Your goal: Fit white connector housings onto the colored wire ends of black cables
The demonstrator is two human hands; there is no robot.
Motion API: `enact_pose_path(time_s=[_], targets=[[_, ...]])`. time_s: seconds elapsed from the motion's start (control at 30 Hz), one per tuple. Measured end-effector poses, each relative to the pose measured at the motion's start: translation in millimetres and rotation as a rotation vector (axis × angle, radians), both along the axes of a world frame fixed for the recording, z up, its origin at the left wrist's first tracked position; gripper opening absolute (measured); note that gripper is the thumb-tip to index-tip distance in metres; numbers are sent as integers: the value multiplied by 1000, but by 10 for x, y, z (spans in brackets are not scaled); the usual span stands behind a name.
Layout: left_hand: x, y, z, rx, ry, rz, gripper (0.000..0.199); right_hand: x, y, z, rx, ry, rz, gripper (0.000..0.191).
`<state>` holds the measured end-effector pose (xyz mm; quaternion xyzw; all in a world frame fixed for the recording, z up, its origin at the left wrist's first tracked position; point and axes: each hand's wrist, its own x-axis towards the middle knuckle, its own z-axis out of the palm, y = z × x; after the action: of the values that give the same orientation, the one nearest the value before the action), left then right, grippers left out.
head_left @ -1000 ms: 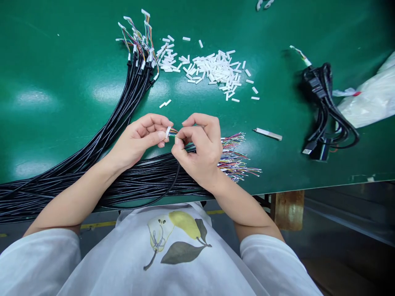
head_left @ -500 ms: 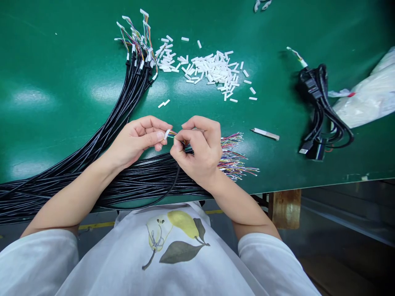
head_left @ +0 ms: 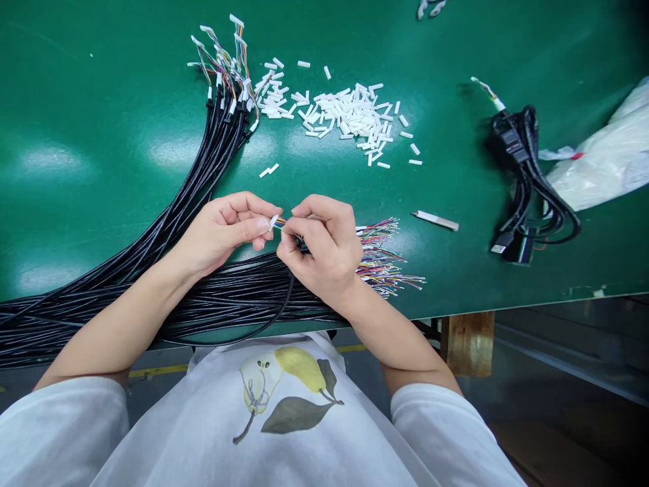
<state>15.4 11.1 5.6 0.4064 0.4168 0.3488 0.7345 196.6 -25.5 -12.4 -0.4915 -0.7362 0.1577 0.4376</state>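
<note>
My left hand [head_left: 238, 220] pinches a small white connector [head_left: 274, 222] between thumb and fingers. Thin coloured wires [head_left: 280, 222] run from the connector into my right hand [head_left: 324, 247], whose thumb and forefinger are closed on them close by. A black cable [head_left: 290, 291] hangs down from below my right hand in a curve. Under both hands lies a thick bundle of black cables [head_left: 233, 287]. At its right end, bare-tipped coloured wires [head_left: 388, 270] fan out past my right wrist.
A pile of white connectors [head_left: 349, 115] lies beyond my hands. Black cables with connectors fitted [head_left: 228, 101] bend away at the left. To the right are a slim metal-tipped tool [head_left: 436, 220], a coiled black cable [head_left: 527, 176] and a white plastic bag [head_left: 603, 152] on the green table [head_left: 456, 54].
My right hand has shifted slightly left, its fingertips nearer the connector along the wires. My left hand has stayed almost still.
</note>
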Motion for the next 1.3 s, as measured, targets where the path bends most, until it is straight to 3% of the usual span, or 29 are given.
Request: enact_pose_path(time_s=[0.17, 0.33, 0.43, 0.5, 0.57, 0.63, 0.7, 0.77, 0.83, 0.9, 0.97, 1.03, 1.1, 1.17, 1.23, 1.3], targets=[[17, -5, -12, -14, -17, -11, 32, -15, -8, 15, 16, -35, -29, 11], [44, -23, -2, 15, -51, 10, 27, -27, 11, 27, -12, 133, 6, 10], [31, -30, -5, 93, -14, 56, 25, 12, 63, 42, -260, 402, 97, 3], [3, -26, -12, 173, 38, 61, 24, 59, 116, 60, -515, 598, 258, 15], [-29, -29, -10, 258, 87, 21, 24, 115, 173, 83, -772, 689, 450, 20], [-58, -65, 12, 333, 111, -39, 31, 177, 227, 104, -908, 751, 518, 22], [-96, -158, 55, 396, 161, -119, 46, 252, 282, 114, -870, 881, 386, 26], [-170, -307, 107, 436, 302, -290, 57, 348, 346, 109, -706, 1053, 132, 28], [-313, -470, 150, 420, 504, -505, 54, 458, 414, 94, -540, 1187, -94, 27], [-534, -579, 174, 372, 698, -586, 44, 555, 474, 77, -436, 1281, -235, 26], [-806, -588, 173, 398, 869, -422, 36, 611, 510, 69, -389, 1327, -279, 25], [-1069, -497, 143, 494, 985, -64, 30, 614, 516, 71, -384, 1319, -248, 23], [-1265, -346, 77, 562, 958, 344, 26, 582, 500, 78, -438, 1268, -171, 21], [-1367, -184, -30, 559, 822, 605, 25, 544, 480, 75, -548, 1185, -97, 22], [-1396, -47, -165, 526, 709, 667, 26, 526, 473, 55, -651, 1100, -56, 22], [-1397, 51, -306, 465, 684, 639, 28, 537, 482, 21, -691, 1041, -49, 21]])
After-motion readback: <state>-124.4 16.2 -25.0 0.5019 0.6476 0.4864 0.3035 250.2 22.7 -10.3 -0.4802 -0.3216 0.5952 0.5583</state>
